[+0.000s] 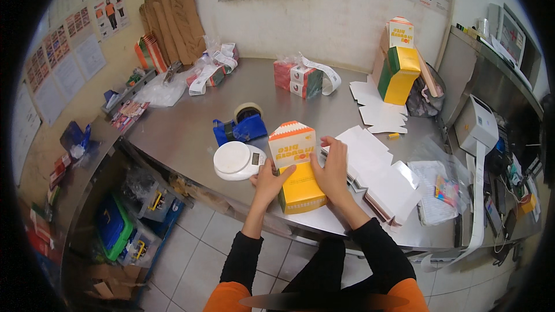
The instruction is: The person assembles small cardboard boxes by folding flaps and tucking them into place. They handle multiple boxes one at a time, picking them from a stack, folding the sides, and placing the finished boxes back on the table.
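Note:
A yellow carton box (302, 186) stands at the front edge of the metal table, its white upper panel with an orange striped top rising at the back. My left hand (270, 182) grips its left side, thumb laid across the yellow front. Against the right side presses my right hand (333, 169), with its fingers curving toward the back panel and partly hidden. Left of the box sits a round white kitchen scale (231, 160). Just behind the scale is a blue tape dispenser (240, 129) with a roll of tape. Flat white cartons (363, 153) lie stacked right of my right hand.
Farther back stand a taped bundle of red and white boxes (298, 79) and another yellow carton (399, 75) on white sheets. Brown paper bags (173, 23) lean on the wall. On the right are a label printer (476, 124) and plastic-wrapped white packs (430, 196).

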`<action>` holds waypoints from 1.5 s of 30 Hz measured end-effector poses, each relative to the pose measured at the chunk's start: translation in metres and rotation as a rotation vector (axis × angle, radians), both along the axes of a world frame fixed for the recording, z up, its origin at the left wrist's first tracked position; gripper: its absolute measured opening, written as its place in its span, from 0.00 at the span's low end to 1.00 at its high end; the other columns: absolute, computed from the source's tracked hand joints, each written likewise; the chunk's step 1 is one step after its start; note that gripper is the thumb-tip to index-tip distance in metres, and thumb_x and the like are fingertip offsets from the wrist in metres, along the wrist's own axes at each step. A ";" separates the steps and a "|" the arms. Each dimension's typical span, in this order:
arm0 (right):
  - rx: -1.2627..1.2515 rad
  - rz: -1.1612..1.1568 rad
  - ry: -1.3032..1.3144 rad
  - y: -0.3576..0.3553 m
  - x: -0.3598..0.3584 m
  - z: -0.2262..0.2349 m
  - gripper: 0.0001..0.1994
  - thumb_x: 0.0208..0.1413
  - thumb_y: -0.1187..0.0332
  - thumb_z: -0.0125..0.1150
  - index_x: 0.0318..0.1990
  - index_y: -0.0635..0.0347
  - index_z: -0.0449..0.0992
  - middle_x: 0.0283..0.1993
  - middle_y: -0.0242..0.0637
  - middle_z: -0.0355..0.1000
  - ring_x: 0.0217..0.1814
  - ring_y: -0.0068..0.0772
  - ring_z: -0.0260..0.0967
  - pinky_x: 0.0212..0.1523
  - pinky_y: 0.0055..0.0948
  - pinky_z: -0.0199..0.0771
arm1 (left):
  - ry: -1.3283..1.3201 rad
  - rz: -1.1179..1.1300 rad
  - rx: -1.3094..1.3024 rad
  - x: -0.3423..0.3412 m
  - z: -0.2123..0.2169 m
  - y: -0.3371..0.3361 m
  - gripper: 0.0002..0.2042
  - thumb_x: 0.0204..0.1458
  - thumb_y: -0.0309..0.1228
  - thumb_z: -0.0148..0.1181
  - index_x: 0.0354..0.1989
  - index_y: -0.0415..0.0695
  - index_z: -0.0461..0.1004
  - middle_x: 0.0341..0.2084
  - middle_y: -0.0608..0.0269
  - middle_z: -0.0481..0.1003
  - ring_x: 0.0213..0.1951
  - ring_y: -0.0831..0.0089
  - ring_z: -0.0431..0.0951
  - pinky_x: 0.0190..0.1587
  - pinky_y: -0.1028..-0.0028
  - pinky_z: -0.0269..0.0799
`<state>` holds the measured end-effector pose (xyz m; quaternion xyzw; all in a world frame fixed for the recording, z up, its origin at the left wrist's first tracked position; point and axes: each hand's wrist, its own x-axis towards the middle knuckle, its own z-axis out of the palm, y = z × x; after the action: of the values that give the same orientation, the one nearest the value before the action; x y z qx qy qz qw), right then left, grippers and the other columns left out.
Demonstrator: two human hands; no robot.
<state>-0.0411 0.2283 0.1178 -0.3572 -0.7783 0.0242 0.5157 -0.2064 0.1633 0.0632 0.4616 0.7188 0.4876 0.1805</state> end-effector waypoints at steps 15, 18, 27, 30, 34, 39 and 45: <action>-0.414 0.287 -0.578 0.045 -0.049 -0.015 0.13 0.53 0.62 0.50 0.35 0.63 0.76 0.40 0.45 0.73 0.47 0.46 0.69 0.44 0.42 0.71 | -0.083 -0.822 -0.099 -0.033 0.051 0.048 0.35 0.49 0.34 0.55 0.66 0.46 0.46 0.60 0.52 0.58 0.60 0.61 0.60 0.58 0.66 0.58; -0.446 0.147 -0.362 0.033 -0.045 -0.008 0.14 0.54 0.60 0.50 0.32 0.63 0.75 0.37 0.44 0.74 0.45 0.44 0.70 0.42 0.41 0.71 | -0.039 -0.813 -0.268 -0.043 0.051 0.091 0.25 0.54 0.35 0.49 0.62 0.47 0.60 0.53 0.57 0.64 0.52 0.65 0.67 0.49 0.69 0.67; -0.226 0.138 -0.543 -0.021 -0.015 -0.003 0.20 0.56 0.50 0.48 0.45 0.56 0.73 0.52 0.44 0.67 0.57 0.44 0.62 0.57 0.44 0.56 | 0.786 -0.498 -0.096 -0.007 0.019 0.106 0.17 0.55 0.40 0.49 0.52 0.52 0.69 0.43 0.57 0.68 0.51 0.62 0.65 0.53 0.60 0.57; -0.224 0.166 -0.545 -0.025 -0.016 -0.007 0.21 0.56 0.49 0.48 0.50 0.52 0.70 0.57 0.43 0.62 0.62 0.44 0.55 0.61 0.44 0.49 | 0.968 -0.454 0.136 -0.007 0.011 0.110 0.18 0.55 0.41 0.50 0.53 0.53 0.68 0.46 0.58 0.66 0.55 0.65 0.62 0.57 0.57 0.51; -0.344 0.314 -0.435 -0.016 -0.012 -0.004 0.21 0.55 0.53 0.53 0.53 0.52 0.68 0.58 0.44 0.60 0.62 0.46 0.54 0.63 0.42 0.50 | 0.974 -0.482 0.077 -0.012 0.004 0.115 0.20 0.54 0.43 0.50 0.55 0.51 0.65 0.50 0.58 0.63 0.58 0.64 0.59 0.58 0.56 0.49; -0.474 0.320 -0.172 0.005 0.045 0.005 0.21 0.52 0.63 0.58 0.53 0.55 0.66 0.57 0.45 0.61 0.60 0.48 0.55 0.60 0.39 0.56 | 0.907 -0.523 0.035 -0.015 0.001 0.116 0.21 0.54 0.43 0.51 0.55 0.49 0.64 0.51 0.57 0.63 0.58 0.62 0.59 0.60 0.56 0.47; -0.614 0.069 -0.391 0.030 0.097 -0.008 0.23 0.46 0.56 0.64 0.50 0.56 0.71 0.48 0.43 0.68 0.52 0.43 0.64 0.51 0.37 0.67 | 0.540 -0.640 -0.052 -0.021 0.025 0.119 0.27 0.49 0.47 0.56 0.57 0.52 0.61 0.53 0.59 0.63 0.57 0.59 0.60 0.60 0.55 0.47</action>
<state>0.0560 0.2583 0.1102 -0.4668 -0.8303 0.2052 0.2248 -0.2273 0.2822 0.0881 0.7681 0.5727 0.2502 0.1394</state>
